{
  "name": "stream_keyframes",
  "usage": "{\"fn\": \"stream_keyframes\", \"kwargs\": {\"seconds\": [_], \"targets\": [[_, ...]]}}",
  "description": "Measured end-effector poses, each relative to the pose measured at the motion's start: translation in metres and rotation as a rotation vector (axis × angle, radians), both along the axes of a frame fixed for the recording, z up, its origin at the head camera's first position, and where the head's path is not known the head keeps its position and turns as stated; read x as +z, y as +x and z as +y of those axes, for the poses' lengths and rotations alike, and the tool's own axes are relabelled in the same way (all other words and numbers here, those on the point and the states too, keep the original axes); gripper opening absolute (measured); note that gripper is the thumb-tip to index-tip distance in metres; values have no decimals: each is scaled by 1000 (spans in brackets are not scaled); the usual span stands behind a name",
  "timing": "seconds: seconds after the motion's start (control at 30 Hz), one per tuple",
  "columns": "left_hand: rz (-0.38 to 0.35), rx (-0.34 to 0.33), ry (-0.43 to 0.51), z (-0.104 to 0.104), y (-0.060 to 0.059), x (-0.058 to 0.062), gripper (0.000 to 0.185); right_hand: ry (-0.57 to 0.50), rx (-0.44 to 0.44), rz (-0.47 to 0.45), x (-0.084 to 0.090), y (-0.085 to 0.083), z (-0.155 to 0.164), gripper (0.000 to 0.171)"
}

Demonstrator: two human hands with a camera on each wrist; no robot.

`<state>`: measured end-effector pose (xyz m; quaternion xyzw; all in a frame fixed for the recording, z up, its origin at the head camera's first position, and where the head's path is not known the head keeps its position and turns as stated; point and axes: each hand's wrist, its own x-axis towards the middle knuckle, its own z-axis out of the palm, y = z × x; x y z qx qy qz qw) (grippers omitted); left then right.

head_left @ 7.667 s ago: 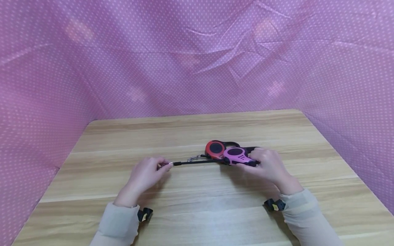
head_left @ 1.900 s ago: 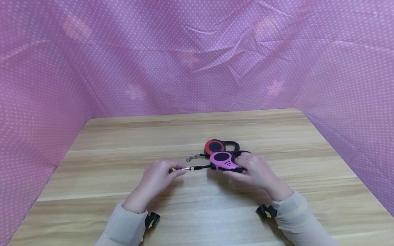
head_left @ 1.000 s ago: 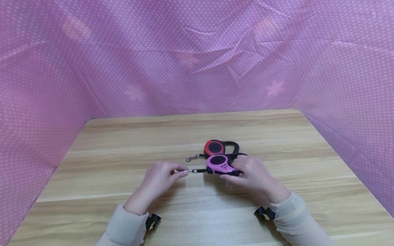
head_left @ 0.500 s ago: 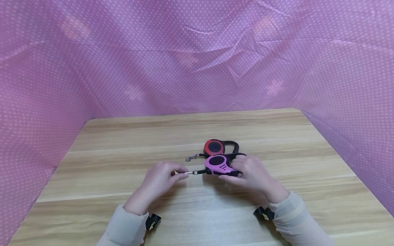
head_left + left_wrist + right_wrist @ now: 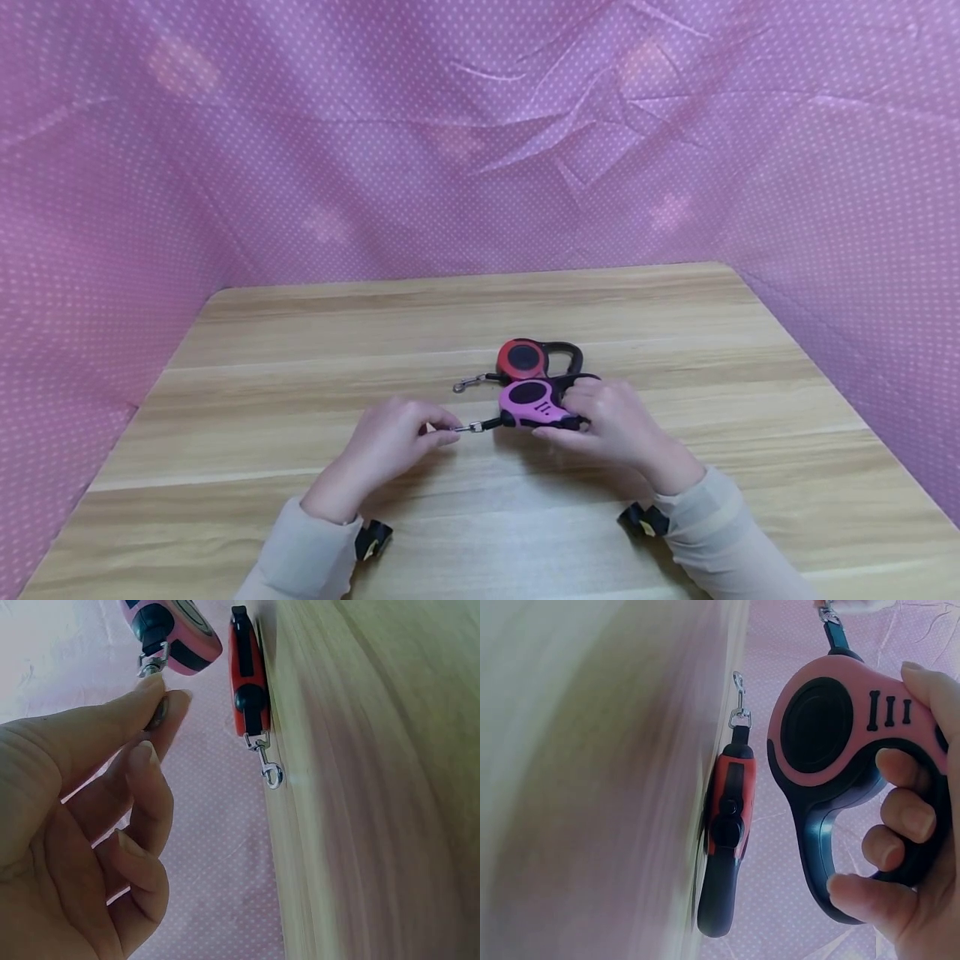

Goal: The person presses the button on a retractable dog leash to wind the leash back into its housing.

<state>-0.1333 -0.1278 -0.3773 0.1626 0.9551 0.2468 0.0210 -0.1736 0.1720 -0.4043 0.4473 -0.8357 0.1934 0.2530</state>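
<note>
**Pink retractable leash held between two hands, clip pinched**

Pink leash (image 5: 534, 405) handle sits gripped in right hand (image 5: 611, 425) fingers, just above the wooden table (image 5: 675, 333). Left hand (image 5: 390, 446) fingertips pinch its metal clip (image 5: 471, 427) on a short run of cord. If that pinch slips, the clip could likely snap back toward the housing. A red leash (image 5: 525, 360) lies just behind

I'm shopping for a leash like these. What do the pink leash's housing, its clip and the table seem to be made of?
Pink leash housing: apparently moulded plastic, smooth and matte, with a black, possibly rubbery inset disc and handle. Clip: looks like metal, silvery and shiny. Table: wood or wood-look laminate, pale with grain streaks; which one cannot be told.
</note>
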Motion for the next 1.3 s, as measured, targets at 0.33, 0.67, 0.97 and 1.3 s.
{"fn": "stream_keyframes", "kwargs": {"seconds": [0.33,0.67,0.97,1.3], "targets": [[-25,-1,26,1,1,1,9,-14,6,-19,0,0,0,48],[-54,-21,74,1,1,0,11,-1,1,-11,0,1,-1,49],[-79,2,32,1,1,-1,7,32,4,-60,0,4,-3,45],[-156,-4,53,-4,-2,-7,5,115,-33,-208,0,7,-5,50]]}}
